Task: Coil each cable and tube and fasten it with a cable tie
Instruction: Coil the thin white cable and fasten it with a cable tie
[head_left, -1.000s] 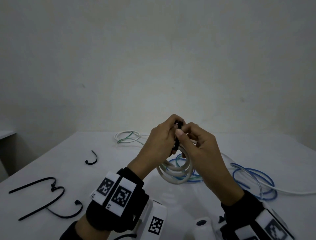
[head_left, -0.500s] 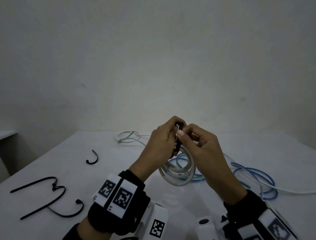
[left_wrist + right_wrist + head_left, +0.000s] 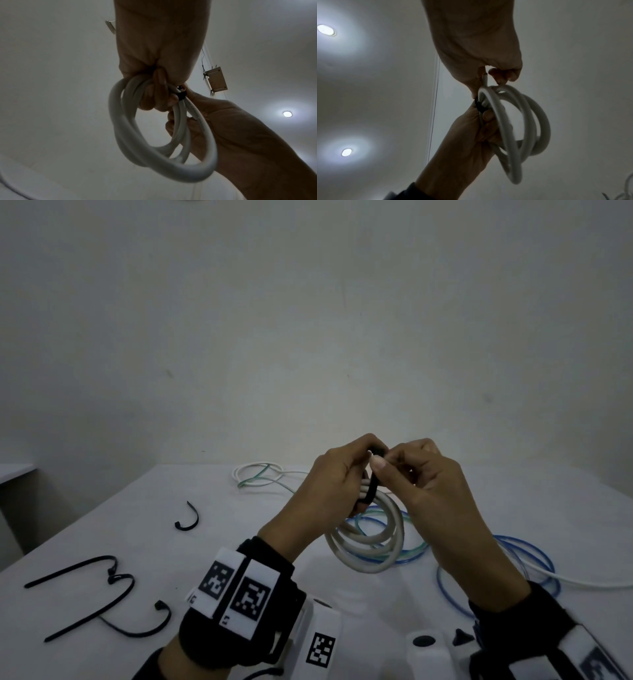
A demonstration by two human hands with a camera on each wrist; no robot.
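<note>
A coil of thick white tube (image 3: 370,546) hangs above the table, held up between both hands. A black cable tie (image 3: 371,486) wraps the coil's top. My left hand (image 3: 334,477) grips the gathered loops of the white tube coil (image 3: 137,142) with curled fingers. My right hand (image 3: 416,470) pinches the cable tie at the coil's top, thumb against forefinger. The black cable tie (image 3: 181,95) shows as a dark band round the strands. In the right wrist view the white tube coil (image 3: 522,128) hangs below the black cable tie (image 3: 480,106). The tie's tail is hidden.
Loose black cable ties (image 3: 92,594) lie at the table's left, with a short curved one (image 3: 188,520) farther back. A blue tube (image 3: 496,570) and a thin white cable (image 3: 582,580) lie to the right. A white and green cable (image 3: 263,475) lies at the back.
Both hands and the coil have stayed nearly in place, shifting slightly right. The right thumb and forefinger keep working at the tie on the coil's top.
</note>
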